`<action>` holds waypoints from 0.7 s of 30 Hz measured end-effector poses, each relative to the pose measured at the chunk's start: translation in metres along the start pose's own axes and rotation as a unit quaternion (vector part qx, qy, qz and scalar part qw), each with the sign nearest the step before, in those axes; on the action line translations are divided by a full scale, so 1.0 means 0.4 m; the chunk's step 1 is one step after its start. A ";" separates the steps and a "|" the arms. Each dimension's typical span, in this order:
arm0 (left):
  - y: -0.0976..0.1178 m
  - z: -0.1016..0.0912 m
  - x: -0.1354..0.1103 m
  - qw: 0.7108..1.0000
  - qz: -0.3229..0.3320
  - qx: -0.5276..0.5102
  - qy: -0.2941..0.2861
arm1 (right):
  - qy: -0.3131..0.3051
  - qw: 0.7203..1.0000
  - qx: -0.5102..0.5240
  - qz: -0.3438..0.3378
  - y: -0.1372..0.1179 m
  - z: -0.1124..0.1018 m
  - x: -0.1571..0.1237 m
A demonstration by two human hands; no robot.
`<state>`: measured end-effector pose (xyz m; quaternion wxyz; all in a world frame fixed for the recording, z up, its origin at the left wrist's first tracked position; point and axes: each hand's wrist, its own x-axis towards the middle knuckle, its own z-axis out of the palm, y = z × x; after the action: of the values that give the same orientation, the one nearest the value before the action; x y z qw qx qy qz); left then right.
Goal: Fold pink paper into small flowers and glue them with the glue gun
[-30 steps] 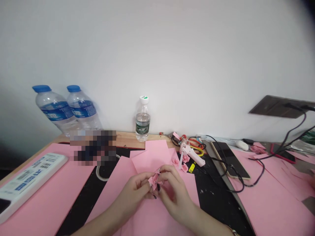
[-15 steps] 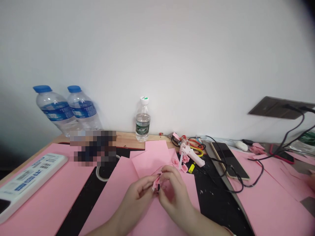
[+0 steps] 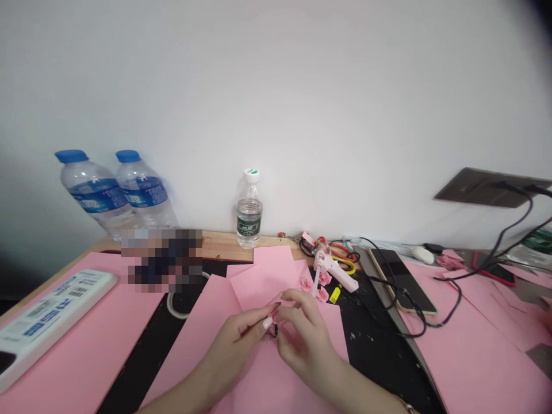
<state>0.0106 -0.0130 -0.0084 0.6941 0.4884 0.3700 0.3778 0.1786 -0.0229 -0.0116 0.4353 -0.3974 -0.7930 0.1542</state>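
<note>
Folded pink paper piece (image 3: 276, 313) pinched between the left hand (image 3: 235, 339) and right hand (image 3: 304, 352), which are raised just above overlapping pink card sheets (image 3: 263, 276). Both hands are curled almost closed, fingertips meeting on the piece and hiding most of it; a small dark bit (image 3: 273, 332) shows at its lower edge, its nature indistinct. Beyond the hands, three small pink paper roses (image 3: 322, 294) lie beside a white-and-pink hot glue gun (image 3: 330, 270), near a yellow-handled pair of scissors (image 3: 340, 250). A black tablet (image 3: 401, 280) with dark cables (image 3: 414, 322) lies to the right, and a white power strip (image 3: 54, 305) rests on pink card at the left. Two large water bottles (image 3: 97, 192) and a smaller bottle (image 3: 249, 215) stand against the wall.
</note>
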 end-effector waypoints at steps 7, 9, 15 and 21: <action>0.004 0.006 0.008 0.996 -0.029 -0.079 0.032 | 0.000 1.000 -0.015 -0.015 0.005 0.007 -0.004; 0.003 0.005 0.009 0.996 -0.034 -0.084 0.028 | -0.001 1.000 -0.015 -0.015 0.007 0.007 -0.004; -0.006 0.000 0.009 0.996 -0.037 -0.074 0.020 | -0.011 0.999 -0.023 -0.033 0.003 -0.003 0.001; -0.006 -0.003 0.011 0.998 -0.030 -0.041 0.026 | -0.005 0.999 -0.040 -0.032 0.005 0.001 0.000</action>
<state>0.0119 -0.0092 -0.0118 0.7145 0.4384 0.3866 0.3845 0.1793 -0.0217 -0.0131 0.4194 -0.3883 -0.8131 0.1104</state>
